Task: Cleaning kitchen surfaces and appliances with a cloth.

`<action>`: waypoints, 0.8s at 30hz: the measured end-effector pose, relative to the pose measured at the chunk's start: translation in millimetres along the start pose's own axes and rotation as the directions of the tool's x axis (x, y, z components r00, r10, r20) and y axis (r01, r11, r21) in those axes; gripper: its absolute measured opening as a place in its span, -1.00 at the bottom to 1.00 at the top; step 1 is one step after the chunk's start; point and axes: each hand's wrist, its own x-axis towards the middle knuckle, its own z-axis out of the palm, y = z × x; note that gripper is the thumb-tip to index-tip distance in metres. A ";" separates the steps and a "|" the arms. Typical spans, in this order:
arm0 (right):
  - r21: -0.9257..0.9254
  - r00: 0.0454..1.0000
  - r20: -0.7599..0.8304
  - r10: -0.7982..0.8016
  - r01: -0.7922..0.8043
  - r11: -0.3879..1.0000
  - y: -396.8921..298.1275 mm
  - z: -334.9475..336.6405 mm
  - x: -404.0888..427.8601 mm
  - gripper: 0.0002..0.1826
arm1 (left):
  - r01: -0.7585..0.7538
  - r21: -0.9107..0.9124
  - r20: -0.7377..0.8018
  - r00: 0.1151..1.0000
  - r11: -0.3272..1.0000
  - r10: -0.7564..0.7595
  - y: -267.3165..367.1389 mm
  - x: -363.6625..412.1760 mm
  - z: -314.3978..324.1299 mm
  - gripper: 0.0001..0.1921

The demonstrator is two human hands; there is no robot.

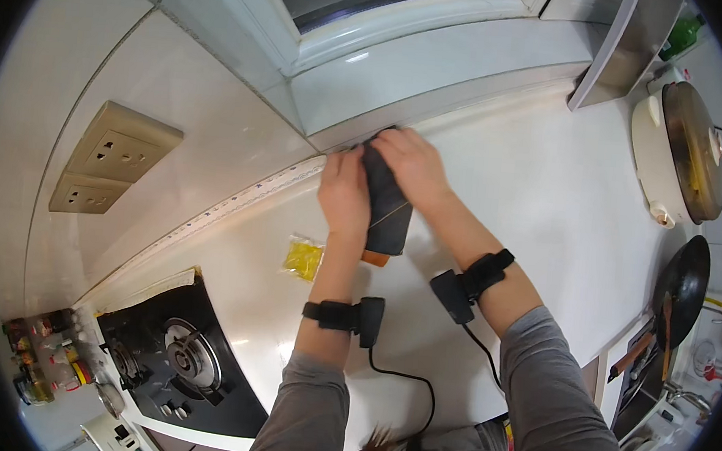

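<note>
Both hands are at the far end of a dark grey, flat, long item (389, 218), perhaps a folded pouch or cloth. My left hand (343, 189) holds its left edge, with the fingertips curled over the top. My right hand (413, 166) grips the upper right side. A thin tan line, maybe a band or cord, runs slantwise across the dark surface. Under its near end an orange-brown piece (375, 258) sticks out. Left of my left wrist lies a clear plastic packet with yellow contents (303, 259); my forearm comes close to its right edge.
A black gas hob (185, 351) is set into the white countertop (522, 194) at left. Wall sockets (118, 159) are above it. To the right stand a cream electric pan with a lid (649, 156) and a black wok (683, 292). Wrist-strap cables (431, 390) trail towards me.
</note>
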 end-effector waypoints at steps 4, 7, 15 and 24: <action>-0.042 0.992 -0.037 0.120 -0.122 0.992 8.3 -11.6 -2.9 -0.74 | -0.012 -0.056 0.075 0.997 0.998 0.017 13.3 8.6 15.1 -0.83; 0.018 0.970 -0.095 0.223 -0.222 0.975 -2.2 1.5 -3.3 -0.72 | -0.017 -0.065 0.084 0.996 0.998 0.022 10.2 7.2 8.0 -0.83; 0.116 0.989 -0.116 0.090 -0.076 0.990 -37.7 26.4 5.1 -0.74 | 0.007 0.008 -0.068 0.998 1.000 -0.007 -12.3 -0.8 -27.1 -0.83; -0.129 0.995 0.003 0.099 -0.098 0.987 52.5 -42.3 -12.1 -0.77 | -0.136 -0.157 0.063 0.987 0.978 0.148 49.1 19.9 54.5 -0.84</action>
